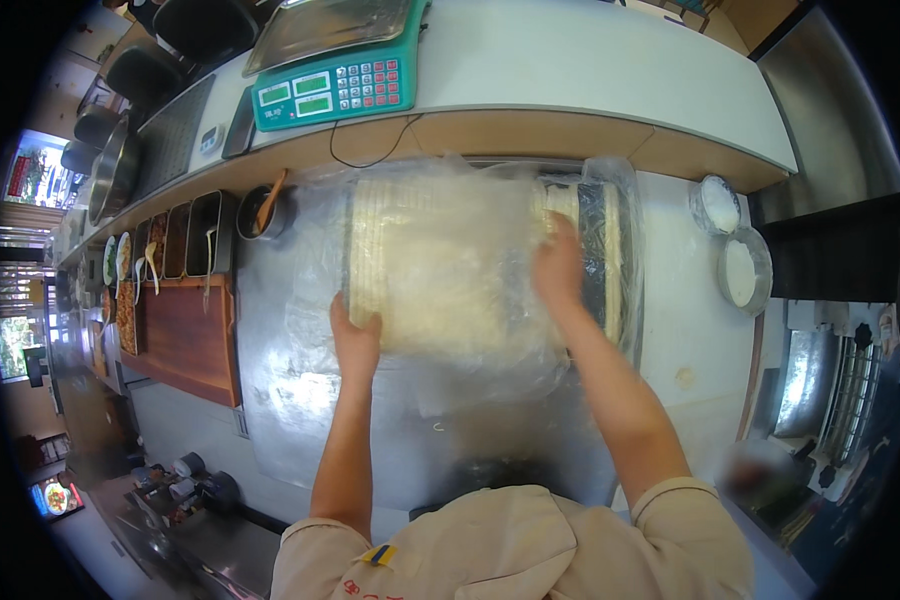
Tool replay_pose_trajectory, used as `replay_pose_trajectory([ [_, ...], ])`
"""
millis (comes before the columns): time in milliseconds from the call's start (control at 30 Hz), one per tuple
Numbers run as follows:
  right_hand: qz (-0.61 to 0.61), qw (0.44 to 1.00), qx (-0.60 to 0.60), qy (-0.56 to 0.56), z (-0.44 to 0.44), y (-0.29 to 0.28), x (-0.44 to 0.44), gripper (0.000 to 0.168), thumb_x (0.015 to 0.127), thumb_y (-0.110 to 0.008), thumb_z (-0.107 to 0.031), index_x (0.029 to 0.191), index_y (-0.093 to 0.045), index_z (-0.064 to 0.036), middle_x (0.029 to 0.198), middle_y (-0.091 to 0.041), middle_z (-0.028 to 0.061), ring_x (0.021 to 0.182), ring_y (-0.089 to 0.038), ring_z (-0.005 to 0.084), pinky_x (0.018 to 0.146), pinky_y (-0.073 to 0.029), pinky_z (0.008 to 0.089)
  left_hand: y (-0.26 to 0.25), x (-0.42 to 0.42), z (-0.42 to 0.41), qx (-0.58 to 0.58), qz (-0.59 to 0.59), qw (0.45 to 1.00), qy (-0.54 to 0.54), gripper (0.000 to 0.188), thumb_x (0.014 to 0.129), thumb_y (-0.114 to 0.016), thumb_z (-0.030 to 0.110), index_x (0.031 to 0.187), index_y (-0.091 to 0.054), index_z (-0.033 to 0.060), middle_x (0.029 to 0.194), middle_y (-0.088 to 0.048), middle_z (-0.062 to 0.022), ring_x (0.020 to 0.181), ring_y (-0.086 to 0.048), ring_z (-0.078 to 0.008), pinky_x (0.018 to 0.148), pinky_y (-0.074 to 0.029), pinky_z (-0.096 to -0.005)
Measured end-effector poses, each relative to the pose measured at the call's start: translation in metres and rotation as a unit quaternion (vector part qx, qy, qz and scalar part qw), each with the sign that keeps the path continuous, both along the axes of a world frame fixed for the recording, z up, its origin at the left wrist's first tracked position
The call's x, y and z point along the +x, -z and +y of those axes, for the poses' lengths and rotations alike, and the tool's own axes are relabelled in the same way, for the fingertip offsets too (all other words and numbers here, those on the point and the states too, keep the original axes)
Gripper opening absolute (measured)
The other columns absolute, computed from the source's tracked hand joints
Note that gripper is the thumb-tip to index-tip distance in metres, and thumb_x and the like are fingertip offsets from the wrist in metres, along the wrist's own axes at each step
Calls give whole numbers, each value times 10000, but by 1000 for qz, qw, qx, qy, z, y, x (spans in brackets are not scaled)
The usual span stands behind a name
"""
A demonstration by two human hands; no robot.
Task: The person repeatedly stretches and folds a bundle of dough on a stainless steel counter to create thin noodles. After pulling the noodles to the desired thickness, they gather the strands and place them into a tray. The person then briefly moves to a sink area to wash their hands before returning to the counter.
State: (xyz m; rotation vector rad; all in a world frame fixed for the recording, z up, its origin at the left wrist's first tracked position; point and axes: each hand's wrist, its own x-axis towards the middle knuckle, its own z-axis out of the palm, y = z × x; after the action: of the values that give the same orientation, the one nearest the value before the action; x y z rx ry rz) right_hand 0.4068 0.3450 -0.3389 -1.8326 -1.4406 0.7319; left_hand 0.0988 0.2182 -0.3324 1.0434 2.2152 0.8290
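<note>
Pale dough strips (367,247) lie side by side in a dark tray (592,232) on the metal worktop, under clear plastic film (450,262). The film is blurred over the middle of the dough. At the tray's near left corner is my left hand (356,334), thumb and fingers apart, touching the film or the dough edge. My right hand (559,266) reaches over the right part of the tray, fingers bent down by the film's edge and the strips there. Its fingertips are blurred, so what they grip is unclear. One separate strip (612,262) runs along the tray's right side.
A green digital scale (335,86) stands on the raised white counter (570,60) behind. To the left are a pot with a wooden spoon (270,202), metal filling pans (210,232) and a wooden board (184,337). Two bowls of white contents (740,274) sit at right.
</note>
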Motion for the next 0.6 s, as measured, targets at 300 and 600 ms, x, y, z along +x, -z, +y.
replay_pose_trajectory([
  [300, 141, 957, -36, -252, -110, -47, 35, 384, 892, -601, 4, 1274, -599, -30, 1323, -597, 185, 952, -657, 315, 852, -538, 347, 7, 88, -17, -73, -99, 985, 121, 882, 820, -756, 161, 1538, -276, -18, 1193, -658, -165, 926, -657, -258, 833, -538, -371],
  [600, 101, 953, 89, -270, -75, -100, 10, 429, 860, -642, -42, 1287, -605, -55, 1464, -507, 172, 1274, -546, 356, 1047, -457, 418, 47, 231, 37, 245, -213, 856, 403, 765, 862, -689, 178, 1524, -328, 52, 1329, -558, -213, 1204, -563, -331, 1012, -442, -451],
])
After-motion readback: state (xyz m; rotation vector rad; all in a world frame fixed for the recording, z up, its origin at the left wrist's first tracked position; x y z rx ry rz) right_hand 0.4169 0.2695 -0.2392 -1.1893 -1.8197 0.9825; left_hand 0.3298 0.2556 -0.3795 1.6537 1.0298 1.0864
